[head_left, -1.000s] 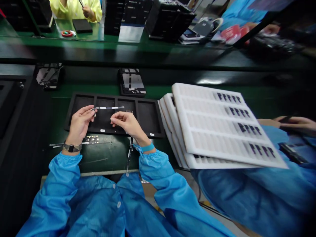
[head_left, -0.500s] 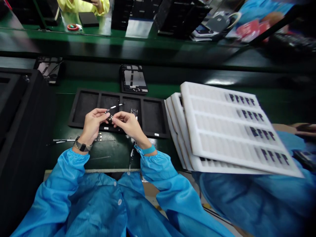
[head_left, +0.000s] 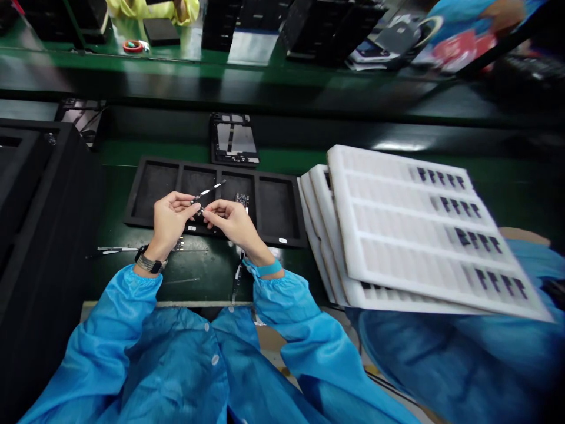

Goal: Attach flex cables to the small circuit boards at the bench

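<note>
My left hand (head_left: 170,224) is closed, pinching a thin black flex cable (head_left: 212,189) with white patches, whose free end sticks up to the right. The fingertips of my right hand (head_left: 233,224) pinch the small board-like end of the same cable; the fingers partly hide it. Both hands are over a black foam tray (head_left: 154,182) with several compartments. A small circuit board (head_left: 242,200) lies in the tray, just behind my right hand. On the green bench, another flex cable (head_left: 117,249) lies left of my left wrist, and a dark strip (head_left: 237,280) lies below my right wrist.
Stacked white foam trays (head_left: 388,235) with rows of small black parts stand at the right. An opened tablet-like device (head_left: 233,141) lies behind the black tray. Black foam trays (head_left: 53,194) rise at the left. A person in a yellow sleeve (head_left: 152,10) is across the bench.
The flex cable's free end has tilted up a little and shows more of its length. My left hand has turned slightly, while both hands stay together. The view has shifted a little.
</note>
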Motion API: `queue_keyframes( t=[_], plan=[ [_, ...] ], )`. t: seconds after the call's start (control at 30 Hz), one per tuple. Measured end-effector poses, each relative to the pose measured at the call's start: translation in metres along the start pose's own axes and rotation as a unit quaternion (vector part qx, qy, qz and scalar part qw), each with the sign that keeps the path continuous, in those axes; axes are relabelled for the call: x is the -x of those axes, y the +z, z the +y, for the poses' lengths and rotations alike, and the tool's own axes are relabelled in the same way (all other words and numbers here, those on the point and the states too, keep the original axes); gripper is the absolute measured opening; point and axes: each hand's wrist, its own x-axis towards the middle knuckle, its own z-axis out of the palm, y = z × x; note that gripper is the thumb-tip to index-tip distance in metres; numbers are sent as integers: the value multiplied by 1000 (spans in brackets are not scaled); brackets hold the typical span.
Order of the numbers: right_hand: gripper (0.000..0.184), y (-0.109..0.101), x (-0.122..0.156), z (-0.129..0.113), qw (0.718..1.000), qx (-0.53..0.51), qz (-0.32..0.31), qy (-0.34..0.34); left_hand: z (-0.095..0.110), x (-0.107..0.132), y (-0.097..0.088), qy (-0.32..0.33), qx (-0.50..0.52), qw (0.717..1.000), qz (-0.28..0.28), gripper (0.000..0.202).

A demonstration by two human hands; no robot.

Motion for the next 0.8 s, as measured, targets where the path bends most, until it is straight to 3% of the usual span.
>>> queue_keyframes(
  t=[0.37, 0.6, 0.7, 0.8],
  plan=[
    [43, 0, 0, 0, 999, -32, 5, -10, -7, -3, -3, -32, 19, 999, -29, 44],
    [43, 4, -1, 2, 999, -34, 0, -16, -9, -2, -2, -38, 28, 999, -19, 44],
    [42, 4, -1, -2, 999, -20, 8, -34, 1, 2, 1, -5, 17, 1000, -6, 39],
    [41, -5, 0, -10, 997, -14, 47, -66, 27, -1, 3, 89, -20, 996, 18, 32]
  ],
)
